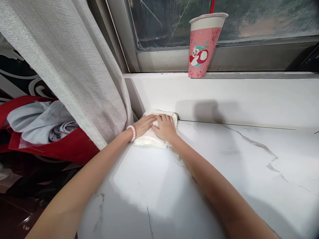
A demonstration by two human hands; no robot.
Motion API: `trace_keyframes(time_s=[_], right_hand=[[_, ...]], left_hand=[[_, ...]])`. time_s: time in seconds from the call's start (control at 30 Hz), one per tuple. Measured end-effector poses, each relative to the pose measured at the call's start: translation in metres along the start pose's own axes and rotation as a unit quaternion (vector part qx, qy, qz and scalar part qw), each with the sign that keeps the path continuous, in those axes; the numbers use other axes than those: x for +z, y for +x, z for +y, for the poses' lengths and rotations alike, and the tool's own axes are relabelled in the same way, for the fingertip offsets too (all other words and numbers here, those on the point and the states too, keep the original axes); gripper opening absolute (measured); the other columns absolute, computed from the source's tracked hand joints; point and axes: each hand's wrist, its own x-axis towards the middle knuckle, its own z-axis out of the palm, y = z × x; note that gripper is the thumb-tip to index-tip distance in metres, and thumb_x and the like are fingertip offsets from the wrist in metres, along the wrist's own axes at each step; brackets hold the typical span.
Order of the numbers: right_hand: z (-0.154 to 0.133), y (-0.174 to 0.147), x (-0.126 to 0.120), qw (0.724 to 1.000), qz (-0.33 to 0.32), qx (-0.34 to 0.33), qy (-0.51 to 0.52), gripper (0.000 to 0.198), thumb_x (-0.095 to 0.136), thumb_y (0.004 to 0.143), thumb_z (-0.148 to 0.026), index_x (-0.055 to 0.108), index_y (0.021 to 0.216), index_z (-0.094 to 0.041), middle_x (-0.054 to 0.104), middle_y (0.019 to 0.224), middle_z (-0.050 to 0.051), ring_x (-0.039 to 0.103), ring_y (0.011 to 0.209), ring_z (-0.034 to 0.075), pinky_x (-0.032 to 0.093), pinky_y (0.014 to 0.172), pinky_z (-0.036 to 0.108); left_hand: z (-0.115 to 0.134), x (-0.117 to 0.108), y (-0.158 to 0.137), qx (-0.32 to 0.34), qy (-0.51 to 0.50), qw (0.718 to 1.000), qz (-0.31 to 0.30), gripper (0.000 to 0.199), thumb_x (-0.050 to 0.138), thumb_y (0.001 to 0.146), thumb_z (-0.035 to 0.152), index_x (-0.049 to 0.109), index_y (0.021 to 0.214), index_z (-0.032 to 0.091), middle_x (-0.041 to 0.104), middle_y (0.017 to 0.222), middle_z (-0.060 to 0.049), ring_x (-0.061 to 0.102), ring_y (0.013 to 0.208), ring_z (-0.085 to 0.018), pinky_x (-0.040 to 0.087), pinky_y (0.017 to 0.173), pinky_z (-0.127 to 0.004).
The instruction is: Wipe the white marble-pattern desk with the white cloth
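A white cloth (153,139) lies flat on the marble-patterned surface (154,186), pushed into the back left corner by the wall and the curtain. My left hand (144,124), with a pink coil band at the wrist, rests flat on the cloth's left part. Beside it my right hand (164,127) presses down on the cloth's right part, its fingers stretched out. The fingertips of the two hands meet or nearly meet near the cloth's middle. Neither hand is wrapped around the cloth.
A pink paper cup (201,49) with a red straw stands on the window ledge (249,75). A pale curtain (82,66) hangs at the left. Below it is a red bag (74,147) holding folded clothes (45,122). A dark object (311,59) sits at the far right.
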Motion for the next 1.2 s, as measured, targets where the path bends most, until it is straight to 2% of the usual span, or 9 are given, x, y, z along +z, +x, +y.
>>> trace_keyframes(time_s=[0.13,0.3,0.43,0.6,0.7,0.83,0.97,1.07,1.2], right_hand=[[-0.013,0.012,0.010,1.000,-0.005,-0.015,0.007,0.038,0.050,0.091,-0.036,0.057,0.122,-0.015,0.055,0.127,0.013,0.043,0.122,0.026,0.027,0.108,0.042],[-0.034,0.011,0.022,1.000,-0.001,-0.017,0.019,0.042,0.049,0.091,-0.037,0.057,0.124,-0.013,0.054,0.128,0.015,0.043,0.121,0.028,0.026,0.109,0.045],[-0.046,-0.002,0.025,0.999,0.009,-0.022,0.021,0.046,0.047,0.091,-0.036,0.053,0.129,-0.010,0.053,0.129,0.017,0.043,0.121,0.029,0.025,0.109,0.046],[-0.063,-0.039,0.015,0.998,0.007,-0.043,0.039,0.048,0.048,0.090,-0.037,0.053,0.127,-0.007,0.054,0.128,0.018,0.043,0.119,0.030,0.026,0.108,0.047],[-0.080,-0.076,0.003,0.996,-0.006,-0.071,0.059,0.051,0.048,0.090,-0.039,0.052,0.129,-0.006,0.051,0.131,0.019,0.042,0.120,0.030,0.025,0.110,0.048],[-0.106,-0.130,-0.013,0.991,-0.014,-0.105,0.080,0.054,0.044,0.091,-0.038,0.048,0.132,-0.005,0.051,0.132,0.020,0.041,0.121,0.031,0.024,0.112,0.050],[-0.128,-0.170,-0.024,0.987,-0.024,-0.125,0.097,0.055,0.041,0.091,-0.037,0.045,0.134,-0.003,0.050,0.132,0.020,0.040,0.121,0.031,0.024,0.112,0.051],[-0.136,-0.182,-0.027,0.985,-0.031,-0.137,0.103,0.057,0.043,0.091,-0.038,0.044,0.135,-0.002,0.051,0.131,0.020,0.041,0.120,0.031,0.027,0.111,0.050],[-0.133,-0.174,-0.023,0.986,-0.033,-0.133,0.094,0.061,0.043,0.090,-0.037,0.041,0.137,0.001,0.050,0.133,0.020,0.041,0.119,0.032,0.026,0.110,0.052]], left_hand=[[-0.013,-0.008,-0.010,-0.040,0.029,0.999,0.004,0.048,0.030,0.090,0.028,0.051,0.130,0.011,0.039,0.150,-0.015,0.029,0.142,-0.026,0.020,0.118,-0.049],[-0.007,-0.021,-0.019,-0.142,-0.010,0.989,0.028,0.045,0.031,0.084,0.022,0.059,0.119,0.018,0.056,0.136,-0.006,0.045,0.131,-0.023,0.032,0.115,-0.042],[0.005,-0.018,-0.033,-0.141,-0.017,0.987,0.076,0.043,0.027,0.086,0.025,0.061,0.111,0.016,0.059,0.131,-0.009,0.047,0.129,-0.022,0.033,0.114,-0.043],[0.036,-0.010,-0.078,-0.148,-0.006,0.985,0.086,0.044,0.025,0.094,0.037,0.058,0.114,0.017,0.050,0.142,-0.012,0.040,0.136,-0.023,0.027,0.117,-0.047],[0.064,-0.006,-0.121,-0.170,0.011,0.981,0.092,0.044,0.022,0.097,0.040,0.057,0.116,0.020,0.047,0.145,-0.012,0.039,0.137,-0.025,0.025,0.116,-0.053],[0.102,-0.001,-0.185,-0.161,0.022,0.981,0.110,0.040,0.023,0.100,0.037,0.051,0.125,0.023,0.045,0.146,-0.011,0.037,0.138,-0.025,0.026,0.116,-0.053],[0.130,0.002,-0.233,-0.157,0.035,0.980,0.120,0.036,0.029,0.099,0.033,0.045,0.131,0.032,0.040,0.150,-0.004,0.036,0.139,-0.025,0.023,0.118,-0.054],[0.140,0.001,-0.248,-0.163,0.035,0.979,0.118,0.037,0.029,0.099,0.032,0.041,0.134,0.036,0.040,0.149,-0.002,0.036,0.139,-0.025,0.022,0.119,-0.053],[0.138,-0.002,-0.236,-0.167,0.043,0.980,0.103,0.038,0.024,0.099,0.034,0.040,0.134,0.031,0.045,0.143,-0.007,0.038,0.137,-0.026,0.026,0.116,-0.054]])
